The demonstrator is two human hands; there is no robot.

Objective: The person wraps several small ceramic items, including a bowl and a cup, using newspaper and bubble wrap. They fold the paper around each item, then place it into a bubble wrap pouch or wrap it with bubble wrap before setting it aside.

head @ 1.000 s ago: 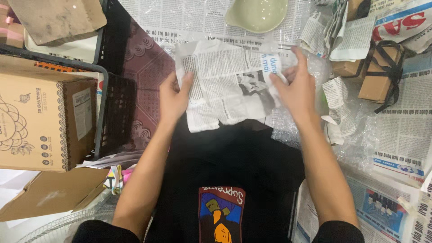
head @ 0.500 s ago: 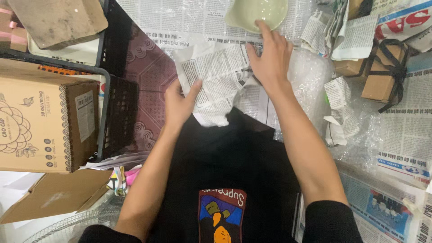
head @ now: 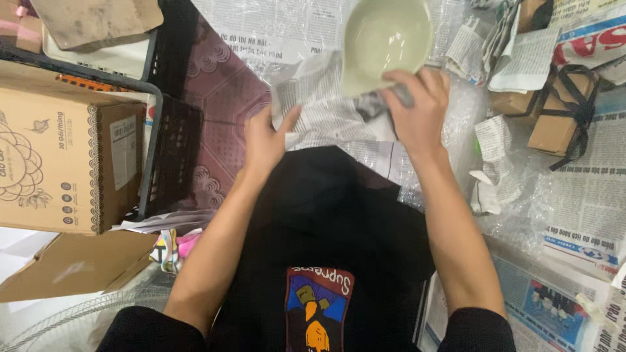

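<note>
Head view: right hand (head: 417,107) fingers grasp glossy pale-green bowl (head: 385,39), top rim cropped; left hand (head: 264,140), fingers released, presses crumpled newspaper (head: 326,111).

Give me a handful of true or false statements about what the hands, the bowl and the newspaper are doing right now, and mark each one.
1. The right hand holds the pale green bowl by its near rim. True.
2. The left hand also grips the bowl. False: it rests on the crumpled newspaper sheet, apart from the bowl.
3. The bowl is full of wrapped items. False: its inside shows bare.
4. A cardboard box stands to the person's left, beside a black crate. True.
5. The small parcel on the right is tied with red ribbon. False: its strap is black.
</note>
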